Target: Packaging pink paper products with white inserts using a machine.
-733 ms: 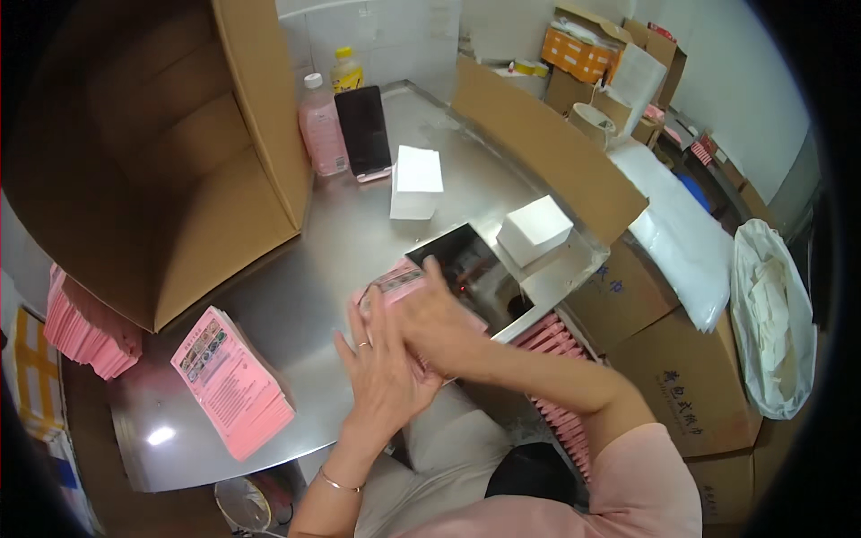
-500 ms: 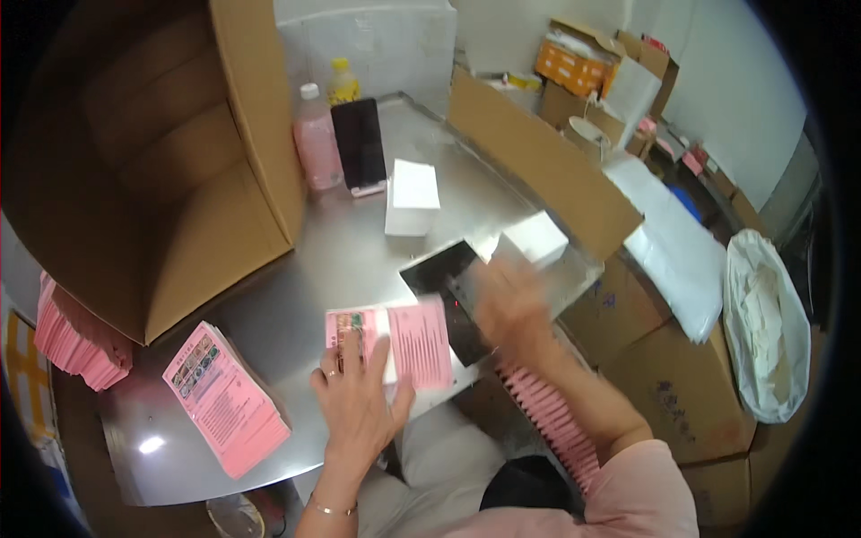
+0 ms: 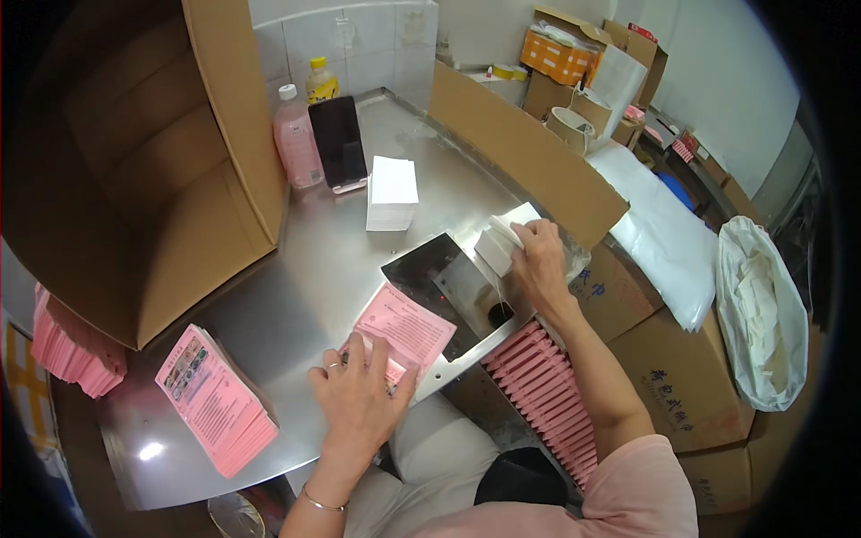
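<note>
My left hand (image 3: 366, 384) bends its fingers down on a pink printed sheet (image 3: 408, 327) near the table's front edge. Part of the sheet seems folded under those fingers, which hide that spot. At the right, my right hand (image 3: 541, 258) pinches folded white paper (image 3: 496, 248) at a small white stack (image 3: 517, 215). Between the hands lies a dark rectangular opening (image 3: 421, 265) in the metal table. A second white stack (image 3: 392, 193) stands farther back. To the left rests a thick pile of pink printed sheets (image 3: 218, 403).
A big open cardboard box (image 3: 193, 224) takes up the left of the metal table (image 3: 305, 296). Behind stand a phone (image 3: 340, 142) and a pink bottle (image 3: 297, 139). A cardboard flap (image 3: 529, 152) borders the right edge. Below it sits a row of pink packets (image 3: 543, 386).
My right hand has moved slightly outward and now grips white paper at the stack. The pink sheet under my left hand has turned, and its white strip is covered. The view has shifted a little.
</note>
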`<state>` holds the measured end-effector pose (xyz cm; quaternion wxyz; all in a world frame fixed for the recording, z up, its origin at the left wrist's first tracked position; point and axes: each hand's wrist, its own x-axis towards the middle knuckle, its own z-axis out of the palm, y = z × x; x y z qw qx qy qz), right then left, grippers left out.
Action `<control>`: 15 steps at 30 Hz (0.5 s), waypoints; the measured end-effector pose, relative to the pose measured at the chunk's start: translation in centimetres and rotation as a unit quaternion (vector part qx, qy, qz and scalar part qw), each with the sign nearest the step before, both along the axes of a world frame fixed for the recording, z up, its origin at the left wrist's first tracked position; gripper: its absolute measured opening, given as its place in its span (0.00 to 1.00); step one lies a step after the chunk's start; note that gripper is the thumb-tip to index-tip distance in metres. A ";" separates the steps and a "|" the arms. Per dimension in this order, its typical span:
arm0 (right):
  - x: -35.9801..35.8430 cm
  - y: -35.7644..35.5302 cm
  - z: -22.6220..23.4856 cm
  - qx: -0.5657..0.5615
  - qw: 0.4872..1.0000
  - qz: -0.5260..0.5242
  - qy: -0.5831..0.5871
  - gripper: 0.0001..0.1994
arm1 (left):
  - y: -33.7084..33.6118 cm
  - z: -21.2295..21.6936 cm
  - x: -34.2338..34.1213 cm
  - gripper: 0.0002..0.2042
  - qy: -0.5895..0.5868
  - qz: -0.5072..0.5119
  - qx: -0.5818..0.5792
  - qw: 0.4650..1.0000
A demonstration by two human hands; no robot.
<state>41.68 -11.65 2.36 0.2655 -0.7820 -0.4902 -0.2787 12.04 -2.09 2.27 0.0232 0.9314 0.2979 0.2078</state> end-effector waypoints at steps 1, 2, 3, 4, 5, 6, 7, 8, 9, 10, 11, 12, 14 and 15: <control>-0.2 -0.2 0.3 0.017 1.000 -0.004 -0.024 0.16 | -0.1 0.1 0.1 0.24 0.032 0.007 -0.008 0.999; -1.0 0.0 0.3 0.019 1.000 -0.004 -0.024 0.16 | -0.1 0.0 0.0 0.24 0.033 0.007 -0.006 0.999; -2.7 0.4 -0.2 0.033 0.998 0.060 -0.015 0.19 | -0.2 -0.6 -0.2 0.25 0.022 -0.013 0.000 1.000; -4.5 0.8 -1.1 0.046 0.991 0.124 -0.005 0.22 | -0.2 -0.9 -0.4 0.26 0.012 -0.032 0.005 0.999; -6.9 0.5 -2.3 0.000 0.977 0.215 0.010 0.23 | 0.0 -1.1 -0.9 0.26 0.014 -0.033 0.000 0.999; -10.7 0.2 -1.5 0.011 0.944 0.328 0.021 0.22 | 0.8 -1.1 -1.7 0.27 -0.018 -0.048 -0.069 0.996; -13.5 -0.6 -4.9 -0.131 0.929 0.347 0.002 0.22 | 1.2 -0.9 -1.6 0.28 -0.054 -0.069 -0.136 0.987; -17.1 -1.2 -2.4 -0.077 0.896 0.435 0.050 0.23 | 1.6 -1.1 -2.0 0.28 -0.048 -0.057 -0.133 0.988; -17.9 -1.8 -2.5 -0.061 0.903 0.423 -0.049 0.24 | 1.7 -1.1 -1.9 0.31 -0.048 -0.037 -0.080 0.995; -17.0 0.0 -3.1 -0.071 0.924 0.372 -0.051 0.22 | 1.7 -1.2 -1.7 0.35 -0.047 -0.017 -0.027 0.998; -16.0 2.5 -3.5 -0.086 0.943 0.318 -0.048 0.19 | 1.2 -1.2 -1.6 0.38 -0.044 0.001 0.021 0.999; -15.4 4.8 -2.5 -0.170 0.948 0.266 -0.042 0.16 | 0.3 -0.7 -0.7 0.39 -0.083 -0.031 -0.036 0.995; -13.9 7.6 -2.8 -0.244 0.943 0.223 -0.039 0.13 | -0.3 0.3 0.6 0.39 -0.056 -0.008 -0.047 0.997; -12.9 8.4 -4.1 -0.220 0.955 0.198 0.020 0.11 | -0.3 0.5 1.1 0.38 -0.034 0.009 -0.062 0.997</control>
